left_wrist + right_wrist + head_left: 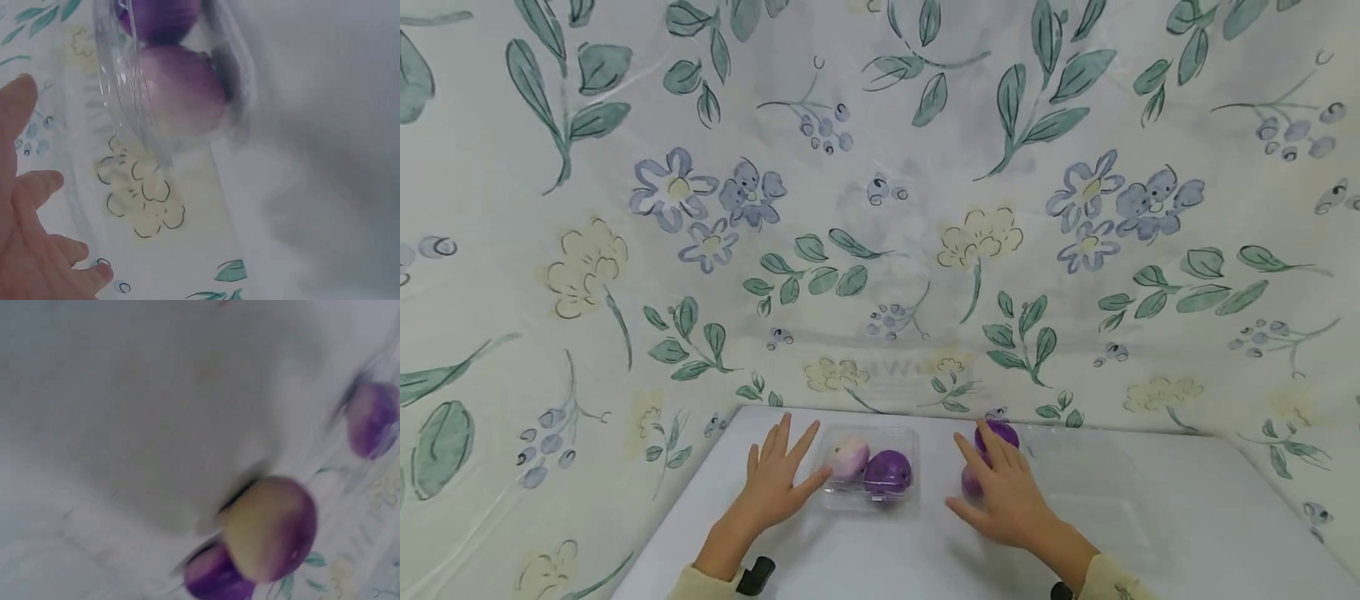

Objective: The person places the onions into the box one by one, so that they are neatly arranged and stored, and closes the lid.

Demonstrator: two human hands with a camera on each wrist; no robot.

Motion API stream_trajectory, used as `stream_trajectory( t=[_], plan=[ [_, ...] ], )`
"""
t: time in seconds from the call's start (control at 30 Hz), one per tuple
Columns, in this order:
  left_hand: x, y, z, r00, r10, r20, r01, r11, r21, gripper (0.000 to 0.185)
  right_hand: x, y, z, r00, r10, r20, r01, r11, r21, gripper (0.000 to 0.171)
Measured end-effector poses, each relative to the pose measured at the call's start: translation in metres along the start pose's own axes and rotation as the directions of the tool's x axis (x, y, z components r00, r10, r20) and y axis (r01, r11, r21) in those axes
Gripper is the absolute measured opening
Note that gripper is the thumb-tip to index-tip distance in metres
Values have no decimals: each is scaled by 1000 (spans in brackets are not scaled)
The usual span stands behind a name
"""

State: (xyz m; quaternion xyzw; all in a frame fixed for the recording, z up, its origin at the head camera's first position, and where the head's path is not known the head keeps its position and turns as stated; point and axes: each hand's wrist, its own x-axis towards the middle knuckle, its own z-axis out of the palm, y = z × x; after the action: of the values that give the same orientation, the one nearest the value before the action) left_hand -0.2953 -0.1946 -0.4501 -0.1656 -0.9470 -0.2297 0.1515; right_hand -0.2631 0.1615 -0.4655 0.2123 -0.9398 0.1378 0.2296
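Resting flat with fingers spread, the left hand (778,483) lies on the white worktop (1150,533), its fingertips just touching the left side of a clear plastic container (870,475) near the back edge. Inside sit a pale purple ball (848,457) and a dark purple ball (888,472), side by side, so the container's long axis runs left to right. The right hand (1003,492), also spread, covers two loose purple balls (997,434) (partly hidden) just right of the container. No readable writing shows.
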Motion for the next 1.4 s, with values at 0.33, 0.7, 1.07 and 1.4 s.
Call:
stream_trajectory(
  t=[0.33,0.7,1.07,1.4],
  plan=[
    [21,-15,-13,992,91,91,-112,960,257,73,-18,43,-23,999,43,-11,-44,988,-148,85],
    [26,-25,-13,988,51,148,-90,958,273,73,-47,79,-42,990,136,37,-125,968,-217,80],
    [18,-24,-6,987,47,153,-79,974,212,74,-74,104,-55,989,145,-27,-148,955,-257,83],
    [22,-26,-6,986,20,165,-50,983,174,72,-80,115,-62,976,216,3,-208,942,-264,82]
  ],
)
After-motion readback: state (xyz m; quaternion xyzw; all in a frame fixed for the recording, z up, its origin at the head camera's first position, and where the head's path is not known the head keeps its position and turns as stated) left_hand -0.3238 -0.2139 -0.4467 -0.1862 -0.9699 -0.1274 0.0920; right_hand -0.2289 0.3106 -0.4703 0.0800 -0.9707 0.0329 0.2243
